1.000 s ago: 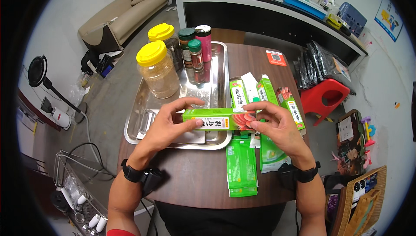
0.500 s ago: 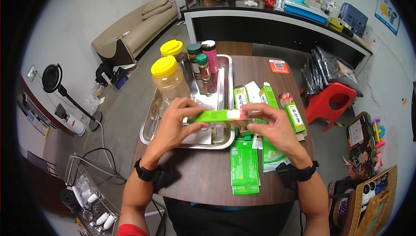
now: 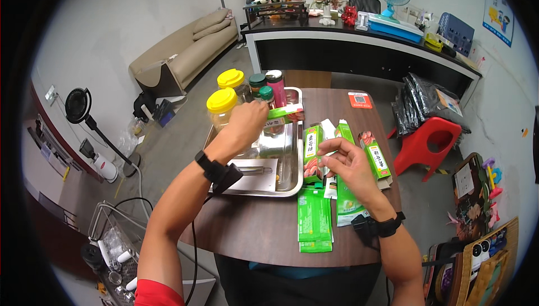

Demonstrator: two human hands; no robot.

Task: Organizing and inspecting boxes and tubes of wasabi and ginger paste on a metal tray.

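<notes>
My left hand (image 3: 250, 119) reaches over the metal tray (image 3: 288, 160) and grips one end of a slim green carton (image 3: 286, 113). The carton hangs above the tray's far part, beside a green-capped spice bottle (image 3: 266, 96). Its fingers are partly hidden by the back of the hand. My right hand (image 3: 352, 167) is open and empty, thumb and fingers apart, over several green goods. Around it are an upright-printed green carton (image 3: 313, 151), another green carton (image 3: 375, 154), a flat green packet (image 3: 315, 216) and a green-and-white pouch (image 3: 348, 208).
Two clear jars with yellow lids (image 3: 222, 100) stand at the tray's left. Behind are a dark green-lidded container (image 3: 257, 81) and a pink one (image 3: 275, 84). A white card with a metal utensil (image 3: 252, 170) lies in the tray's near part. A red stool (image 3: 429, 146) stands right of the table.
My left hand has carried the green carton forward over the tray. My right hand has let go of it and stays over the green goods. The view has shifted slightly.
</notes>
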